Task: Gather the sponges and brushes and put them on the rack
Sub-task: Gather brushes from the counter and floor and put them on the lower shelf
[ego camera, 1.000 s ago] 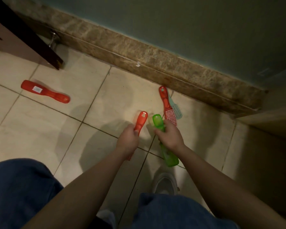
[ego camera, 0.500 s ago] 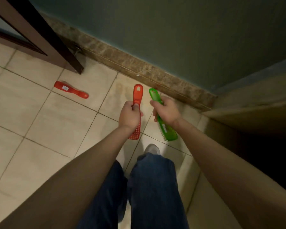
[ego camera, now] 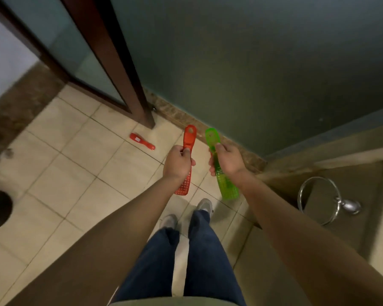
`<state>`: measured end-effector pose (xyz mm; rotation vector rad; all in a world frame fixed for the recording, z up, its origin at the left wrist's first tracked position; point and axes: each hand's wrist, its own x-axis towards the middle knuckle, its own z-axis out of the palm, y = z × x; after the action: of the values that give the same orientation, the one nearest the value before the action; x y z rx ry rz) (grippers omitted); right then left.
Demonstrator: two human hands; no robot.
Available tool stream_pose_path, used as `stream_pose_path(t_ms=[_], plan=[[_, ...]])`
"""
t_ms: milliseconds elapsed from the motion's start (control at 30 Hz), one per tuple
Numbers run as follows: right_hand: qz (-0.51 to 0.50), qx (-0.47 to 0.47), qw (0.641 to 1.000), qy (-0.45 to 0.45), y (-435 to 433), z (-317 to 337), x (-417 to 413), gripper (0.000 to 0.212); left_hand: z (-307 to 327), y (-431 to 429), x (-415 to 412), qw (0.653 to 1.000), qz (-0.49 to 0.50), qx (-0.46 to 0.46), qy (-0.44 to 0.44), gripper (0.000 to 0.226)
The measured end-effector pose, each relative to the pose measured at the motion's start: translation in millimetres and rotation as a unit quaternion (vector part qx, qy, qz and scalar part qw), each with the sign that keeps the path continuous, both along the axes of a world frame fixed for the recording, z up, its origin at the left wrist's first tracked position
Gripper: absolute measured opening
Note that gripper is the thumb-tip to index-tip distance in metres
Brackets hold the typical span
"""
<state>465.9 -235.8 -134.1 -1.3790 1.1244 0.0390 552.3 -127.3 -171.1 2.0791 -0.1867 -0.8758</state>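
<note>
The left hand (ego camera: 178, 161) is gripping a red scrub brush (ego camera: 189, 138) by its handle, and the right hand (ego camera: 227, 161) is gripping a green scrub brush (ego camera: 228, 189) likewise, side by side above the tiled floor (ego camera: 64, 173). A second red brush (ego camera: 142, 141) is lying on the tiles near the foot of the door frame (ego camera: 139, 102), apart from both hands.

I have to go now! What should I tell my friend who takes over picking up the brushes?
Left hand: grips a red brush around its middle, held off the ground.
Right hand: grips a green brush the same way.
A second red brush lies on the tiled floor near the door's bottom corner.
Done: two brushes picked up.
Left: fetch the brush on the floor, then put all three on the rack. No rack or sponges are in view.
</note>
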Motion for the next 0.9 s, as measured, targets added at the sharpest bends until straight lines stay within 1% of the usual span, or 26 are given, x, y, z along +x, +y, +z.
stream_pose_path(t_ms=[167, 300, 400, 567, 667, 800, 900], plan=[[0.079, -0.008, 0.996, -0.031, 31.9, 65.7, 31.1, 0.024, 71.6, 45.8, 16.8, 0.997, 0.062, -0.018, -0.037, 0.028], [0.153, -0.006, 0.986, -0.070, 57.4, 97.7, 59.6, 0.026, 104.0, 77.4, 27.0, 0.985, 0.158, -0.058, -0.037, 0.030], [0.215, -0.009, 0.972, -0.092, 75.5, 117.1, 77.3, 0.028, 124.1, 100.5, 30.3, 0.969, 0.232, -0.050, -0.073, 0.024], [0.339, -0.016, 0.933, -0.124, 112.2, 134.1, 111.3, 0.035, 150.2, 147.8, 31.6, 0.923, 0.363, -0.053, -0.118, 0.025], [0.399, -0.020, 0.907, -0.133, 146.7, 137.5, 130.8, 0.036, 156.0, 181.8, 22.0, 0.891, 0.433, -0.058, -0.123, 0.026], [0.483, -0.003, 0.866, -0.134, 203.0, 138.7, 149.6, 0.034, 157.0, 227.4, 6.0, 0.845, 0.519, -0.052, -0.119, 0.028], [0.536, 0.004, 0.833, -0.136, 249.3, 142.7, 157.1, 0.033, 157.1, 263.2, -2.4, 0.807, 0.576, -0.040, -0.124, 0.025]])
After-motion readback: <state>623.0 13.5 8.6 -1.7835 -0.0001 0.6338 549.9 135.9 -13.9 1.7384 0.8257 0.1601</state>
